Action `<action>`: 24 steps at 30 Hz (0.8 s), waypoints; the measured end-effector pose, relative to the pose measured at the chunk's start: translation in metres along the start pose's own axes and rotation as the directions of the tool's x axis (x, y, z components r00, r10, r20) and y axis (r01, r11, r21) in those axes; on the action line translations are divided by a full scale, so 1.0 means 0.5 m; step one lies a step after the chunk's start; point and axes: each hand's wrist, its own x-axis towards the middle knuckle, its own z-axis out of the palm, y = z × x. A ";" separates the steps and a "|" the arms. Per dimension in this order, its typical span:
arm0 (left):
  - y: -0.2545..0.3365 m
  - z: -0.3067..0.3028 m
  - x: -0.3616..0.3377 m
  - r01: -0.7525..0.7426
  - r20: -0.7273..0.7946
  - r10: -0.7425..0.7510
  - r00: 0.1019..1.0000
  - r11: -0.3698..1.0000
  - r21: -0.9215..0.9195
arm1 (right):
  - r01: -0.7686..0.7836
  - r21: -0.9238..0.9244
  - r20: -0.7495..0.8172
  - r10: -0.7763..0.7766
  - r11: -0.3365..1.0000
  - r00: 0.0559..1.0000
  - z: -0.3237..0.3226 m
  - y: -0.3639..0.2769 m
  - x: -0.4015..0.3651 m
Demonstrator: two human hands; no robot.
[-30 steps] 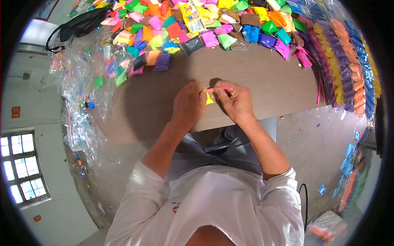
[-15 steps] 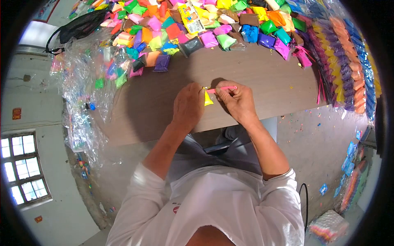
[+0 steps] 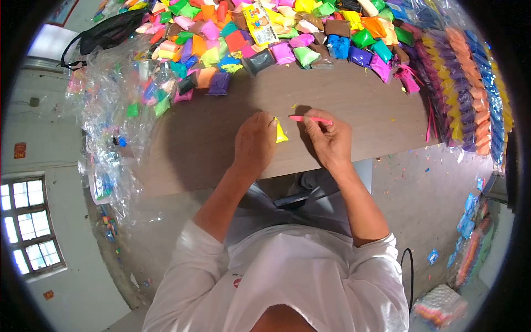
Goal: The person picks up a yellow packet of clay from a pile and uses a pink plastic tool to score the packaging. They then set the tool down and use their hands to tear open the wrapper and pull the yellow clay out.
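Note:
My left hand (image 3: 254,139) is closed around a small bright yellow packet (image 3: 281,133), whose wide lower end sticks out to the right of the fingers. The rest of the packet is hidden by the hand. In my right hand (image 3: 333,139) a thin pink plastic tool (image 3: 299,118) is pinched between thumb and fingers. Its narrow tip points left toward the packet, with a short gap between them. Both hands are over the brown table (image 3: 215,127). A tiny yellow scrap (image 3: 293,106) lies just beyond them.
Many colourful packets (image 3: 260,62) are heaped along the table's far side, with a yellow printed pouch (image 3: 260,25) among them. Crumpled clear plastic bags (image 3: 119,127) cover the left end. Long bags of twisted coloured packets (image 3: 467,88) stand at the right. A black mesh item (image 3: 110,36) lies back left.
My right hand has moved to the right with the pink tool, drawing its tip away from the yellow packet. My left hand has stayed nearly in place.

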 end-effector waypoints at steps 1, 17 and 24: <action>-0.001 0.002 0.000 -0.012 -0.010 0.012 1.000 1.000 0.005 | 0.002 -0.004 -0.001 -0.002 1.000 1.000 -0.001 0.005 0.000; 0.000 -0.003 -0.004 -0.009 -0.025 0.009 1.000 1.000 -0.012 | -0.155 0.048 0.044 0.153 0.987 0.987 -0.006 0.006 0.023; 0.000 -0.001 -0.002 -0.013 -0.020 0.013 1.000 1.000 -0.008 | -0.150 -0.027 0.210 0.152 0.988 0.966 -0.023 0.027 0.024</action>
